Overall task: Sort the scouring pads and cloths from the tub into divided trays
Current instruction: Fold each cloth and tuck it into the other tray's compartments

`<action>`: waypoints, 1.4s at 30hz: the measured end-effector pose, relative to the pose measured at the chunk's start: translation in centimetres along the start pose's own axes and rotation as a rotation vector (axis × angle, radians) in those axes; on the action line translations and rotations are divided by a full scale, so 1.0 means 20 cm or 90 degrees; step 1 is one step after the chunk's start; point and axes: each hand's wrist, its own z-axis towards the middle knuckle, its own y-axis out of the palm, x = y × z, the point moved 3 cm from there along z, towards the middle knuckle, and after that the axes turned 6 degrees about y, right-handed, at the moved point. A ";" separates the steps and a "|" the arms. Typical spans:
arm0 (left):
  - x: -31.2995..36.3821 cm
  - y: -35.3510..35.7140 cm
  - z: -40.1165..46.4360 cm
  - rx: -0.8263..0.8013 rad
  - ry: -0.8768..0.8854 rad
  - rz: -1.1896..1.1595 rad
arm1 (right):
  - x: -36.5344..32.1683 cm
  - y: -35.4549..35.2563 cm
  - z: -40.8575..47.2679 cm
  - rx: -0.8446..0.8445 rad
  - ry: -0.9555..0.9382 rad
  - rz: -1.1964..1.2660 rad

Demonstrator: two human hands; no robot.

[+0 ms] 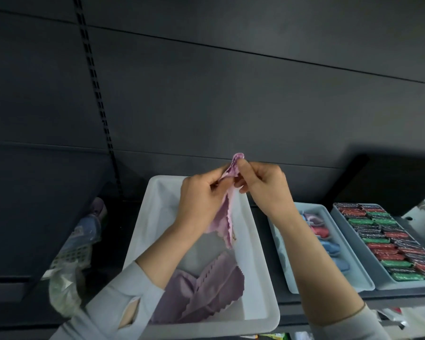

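Over the white tub, the left hand and right hand each have their grip pinched on the top edge of a pink cloth, which hangs limp above two purple cloths lying in the tub. If either pinch slackens while the cloth is being folded, it will likely drop back among them. Carried right, it could land in the wrong section of the cloth tray, just beside the tray of scouring pads.

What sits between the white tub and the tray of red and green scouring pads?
In the head view, a light blue tray of folded cloths lies between the white tub and the scouring pad tray.
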 end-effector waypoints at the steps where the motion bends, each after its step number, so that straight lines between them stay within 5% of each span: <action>1: 0.00 -0.01 0.00 -0.002 0.006 0.009 | 0.01 -0.01 0.00 -0.001 -0.005 0.027; 5: 0.01 -0.04 0.04 -0.008 -0.059 -0.079 | 0.13 -0.05 0.00 -0.025 0.000 0.215; 10: 0.09 -0.08 0.12 -0.033 -0.146 -0.278 | 0.26 0.07 -0.11 -0.269 0.145 0.261; 14: -0.02 -0.10 0.18 0.026 -0.291 -0.322 | 0.32 0.12 -0.17 -0.238 0.215 0.265; 18: -0.18 0.03 -0.06 -0.213 -0.512 -0.296 | 0.37 0.15 -0.21 -0.195 0.275 0.267; 25: -0.27 0.07 -0.19 -0.192 -0.464 -0.284 | 0.47 0.13 -0.20 -0.206 0.356 0.191; 30: -0.19 0.02 -0.08 -0.123 -0.283 -0.289 | 0.39 0.09 -0.12 -0.162 0.191 0.354; 34: -0.13 -0.02 -0.03 -0.112 -0.142 -0.241 | 0.30 0.05 -0.08 -0.148 0.077 0.289; 42: -0.14 0.02 -0.09 -0.241 -0.358 -0.329 | 0.28 0.03 0.00 -0.074 0.036 0.283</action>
